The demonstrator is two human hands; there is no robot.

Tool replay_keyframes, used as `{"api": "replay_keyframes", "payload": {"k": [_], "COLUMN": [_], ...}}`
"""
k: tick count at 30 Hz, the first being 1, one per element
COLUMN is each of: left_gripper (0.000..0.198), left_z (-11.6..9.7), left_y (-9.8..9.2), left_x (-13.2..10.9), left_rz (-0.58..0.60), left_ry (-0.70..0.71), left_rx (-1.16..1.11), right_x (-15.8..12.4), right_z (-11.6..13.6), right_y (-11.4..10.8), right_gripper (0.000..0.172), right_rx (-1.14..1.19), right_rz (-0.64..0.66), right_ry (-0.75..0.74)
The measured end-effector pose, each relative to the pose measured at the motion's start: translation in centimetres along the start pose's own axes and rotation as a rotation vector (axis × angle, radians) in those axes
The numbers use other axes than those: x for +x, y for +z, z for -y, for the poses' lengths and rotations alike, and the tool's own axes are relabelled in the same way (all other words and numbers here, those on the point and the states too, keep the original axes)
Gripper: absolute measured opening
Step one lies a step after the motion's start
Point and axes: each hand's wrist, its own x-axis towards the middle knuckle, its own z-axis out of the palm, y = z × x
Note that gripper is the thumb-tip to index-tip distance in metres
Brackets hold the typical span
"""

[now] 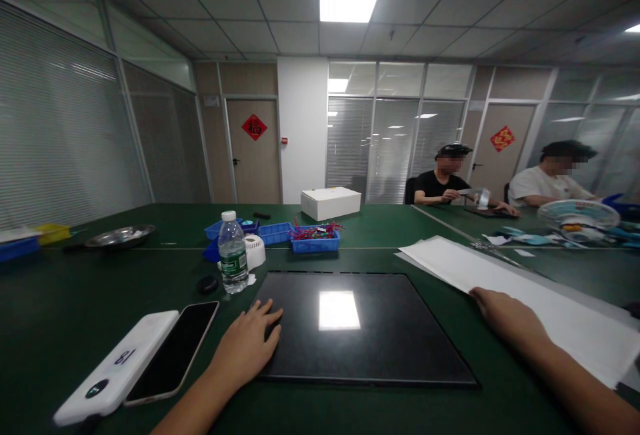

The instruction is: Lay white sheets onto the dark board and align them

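Observation:
A black flat display panel (380,348) lies on the green table in front of me, a ceiling light mirrored in its glossy face. My left hand (253,345) rests at its left edge with fingers spread, the fingertips over the border. Off to the right, my right hand (510,318) is closed on the near edge of a large white sheet (565,308); its fingers are partly hidden. A second, greyish sheet seems to lie beneath the white one. Left of the panel are a smartphone (175,352) and a white device marked 18 (117,365).
A water bottle (233,255) and a white tape roll (255,252) stand behind my left hand. Beyond are blue trays (315,243), one with wires, a white box (330,204) and a metal pan (121,236). Two people sit at far right near a fan (580,215).

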Motion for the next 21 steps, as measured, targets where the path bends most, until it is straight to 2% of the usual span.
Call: {"api": "replay_keyframes", "payload": {"k": [6,12,21], "left_gripper": [0.048,0.049,0.05], "left_z": [0.1,0.5,0.7], "left_y": [0.1,0.5,0.9], "left_x": [0.1,0.2,0.4], "left_rz": [-0.023,-0.04,-0.057], "left_ry": [-0.003,0.007,0.022], "left_rx": [0.008,-0.005,-0.007], "right_x": [-0.4,-0.8,-0.9], "right_z": [1.2,1.4,0.2], "right_y": [-0.6,-1.3,-1.4], "right_gripper": [0.039,0.04,0.057], "right_rx": [-0.079,-0.098,0.014], "right_rz": [-0.056,-0.128,-0.197], "right_ry": [0.014,0.052,0.268]}}
